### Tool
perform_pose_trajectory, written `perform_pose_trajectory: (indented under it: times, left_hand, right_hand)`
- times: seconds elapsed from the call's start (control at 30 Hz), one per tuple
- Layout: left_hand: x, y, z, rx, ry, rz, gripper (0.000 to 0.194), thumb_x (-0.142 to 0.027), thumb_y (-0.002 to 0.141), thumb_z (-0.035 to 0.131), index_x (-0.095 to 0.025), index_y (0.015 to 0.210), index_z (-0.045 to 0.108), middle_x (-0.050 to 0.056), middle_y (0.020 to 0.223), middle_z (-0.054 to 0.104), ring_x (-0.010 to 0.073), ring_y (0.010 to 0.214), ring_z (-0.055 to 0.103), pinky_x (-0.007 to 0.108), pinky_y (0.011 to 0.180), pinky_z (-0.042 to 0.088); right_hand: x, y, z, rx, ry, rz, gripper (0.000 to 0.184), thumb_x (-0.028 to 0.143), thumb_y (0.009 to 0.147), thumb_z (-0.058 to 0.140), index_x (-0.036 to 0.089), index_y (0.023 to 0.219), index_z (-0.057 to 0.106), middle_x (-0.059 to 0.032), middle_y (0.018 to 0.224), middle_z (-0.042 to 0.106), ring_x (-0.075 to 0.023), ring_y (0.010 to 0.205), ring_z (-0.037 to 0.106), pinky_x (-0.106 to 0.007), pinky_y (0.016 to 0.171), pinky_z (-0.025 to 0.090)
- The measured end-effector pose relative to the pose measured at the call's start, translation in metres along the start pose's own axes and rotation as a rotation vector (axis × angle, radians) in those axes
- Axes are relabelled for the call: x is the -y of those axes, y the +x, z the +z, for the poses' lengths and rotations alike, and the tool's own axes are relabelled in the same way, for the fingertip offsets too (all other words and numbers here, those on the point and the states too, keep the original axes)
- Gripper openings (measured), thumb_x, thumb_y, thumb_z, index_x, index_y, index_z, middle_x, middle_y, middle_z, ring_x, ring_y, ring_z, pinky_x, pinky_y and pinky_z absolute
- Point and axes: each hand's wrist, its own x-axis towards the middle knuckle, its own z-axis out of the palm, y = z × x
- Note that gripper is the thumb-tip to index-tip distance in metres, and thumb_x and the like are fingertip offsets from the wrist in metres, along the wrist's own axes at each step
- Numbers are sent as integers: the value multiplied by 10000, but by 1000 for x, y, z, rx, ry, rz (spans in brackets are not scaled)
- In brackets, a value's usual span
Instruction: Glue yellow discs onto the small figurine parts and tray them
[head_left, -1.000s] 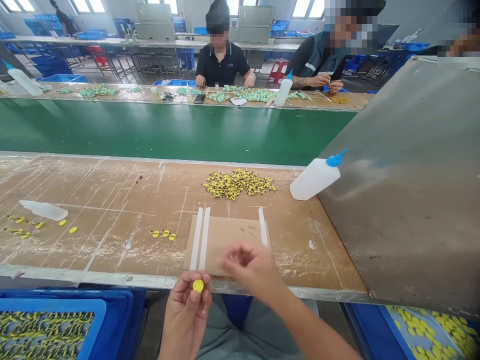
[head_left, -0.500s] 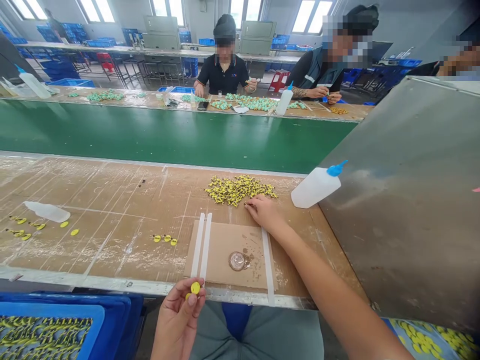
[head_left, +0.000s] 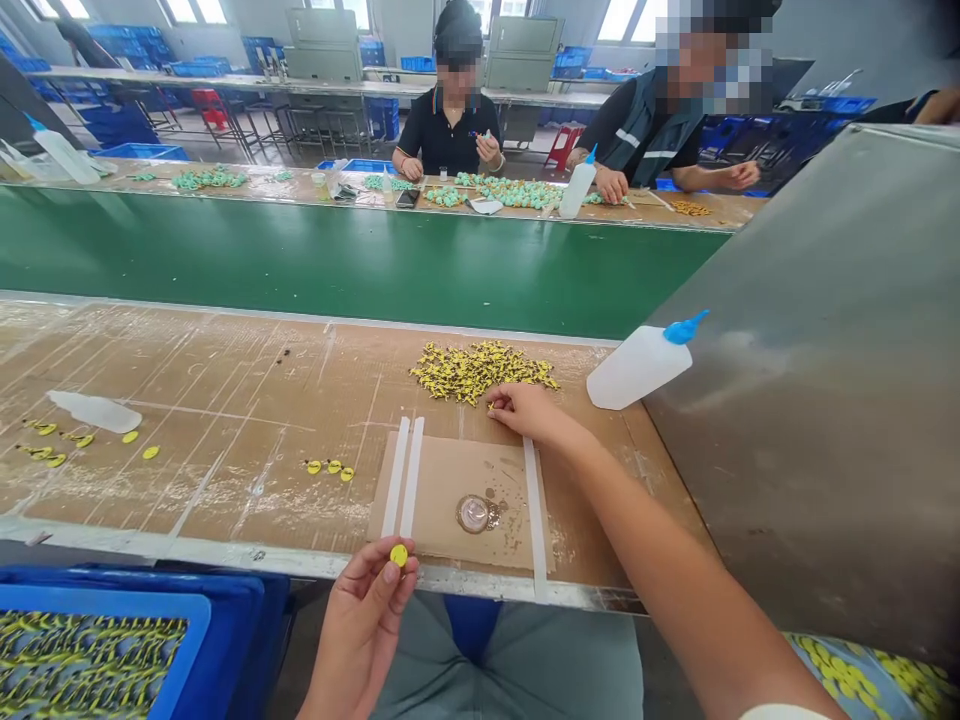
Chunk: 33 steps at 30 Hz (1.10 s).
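My left hand (head_left: 367,610) is held at the near table edge, its fingers pinched on a small yellow disc (head_left: 398,554). My right hand (head_left: 523,408) reaches forward to the near edge of a pile of small yellow and black parts (head_left: 480,367), fingers curled and pinching at one piece. Between the hands lies a brown card pad (head_left: 450,485) with white strips along its sides and a small puddle of clear glue (head_left: 475,513).
A white glue bottle with a blue nozzle (head_left: 641,363) leans on a grey metal panel (head_left: 825,380) at right. Loose yellow pieces (head_left: 330,467) and a lying bottle (head_left: 96,411) sit at left. Blue bins (head_left: 97,650) hold parts. Two people work beyond the green conveyor (head_left: 337,260).
My right hand went from near the card pad out to the yellow pile and now pulls back slightly with pinched fingers. The left hand keeps hold of the yellow disc.
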Motion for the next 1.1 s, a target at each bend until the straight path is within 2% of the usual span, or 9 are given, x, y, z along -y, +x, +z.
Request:
perform_pose_trajectory:
  times: [0.1,0.2,0.33,0.4,0.5,0.7,0.83,0.93,1.1]
  left_hand:
    - [1,1,0,22,-8,11,337,-156,551,921,-138,856,778,81,874,778,131,728,734,169,700,604]
    - [1,7,2,50,-2,38,314,-163,583,907,-139,867,776,83,901,778,137,749,737,172,705,604]
    - [-1,25,9,111,-14,86,292,-170,627,886,-144,895,775,80,929,775,121,759,729,159,715,593]
    - [-1,34,14,157,-34,99,285,-186,650,876,-150,913,773,77,937,769,107,755,714,151,706,584]
    - [3,44,24,240,-71,109,262,-203,698,849,-158,942,767,70,944,755,66,702,656,125,628,541]
    - [11,55,31,340,-95,136,183,-224,800,770,-174,975,754,59,948,727,12,522,402,149,490,390]
    - [12,57,30,334,-83,146,214,-285,774,792,-191,963,755,59,927,721,16,492,335,173,463,330]
    - [13,57,30,338,-72,154,214,-284,758,802,-202,951,764,63,920,736,15,479,322,180,459,313]
    - [14,56,31,339,-57,161,198,-272,764,795,-192,944,772,70,910,751,16,470,307,189,456,309]
  right_hand:
    - [1,-6,-1,-7,108,-2,80,120,693,728,199,692,717,16,634,666,-128,598,574,-257,652,459]
    - [4,-24,1,-68,268,7,63,225,699,763,189,739,729,2,666,677,-135,626,580,-275,662,477]
    - [9,-60,14,-194,543,74,408,439,739,763,168,1041,721,-44,846,728,-146,715,642,-269,625,511]
    - [12,-77,22,-248,661,127,460,485,734,771,162,1056,715,-51,832,733,-143,681,650,-252,559,504]
    - [15,-97,32,-293,785,194,413,475,694,818,161,948,730,-57,765,744,-149,634,666,-240,507,504]
    - [27,-127,50,-367,876,245,297,398,686,848,184,875,766,-97,873,781,-217,756,731,-318,605,607]
    - [30,-143,64,-523,725,107,167,310,748,814,231,892,786,-69,925,783,-222,837,726,-391,777,610]
    - [30,-150,69,-538,601,-42,100,262,796,769,257,895,786,-54,874,780,-215,776,711,-397,725,599]
    - [32,-151,69,-526,518,-190,191,165,804,744,286,948,776,-33,815,776,-209,725,704,-385,660,577]
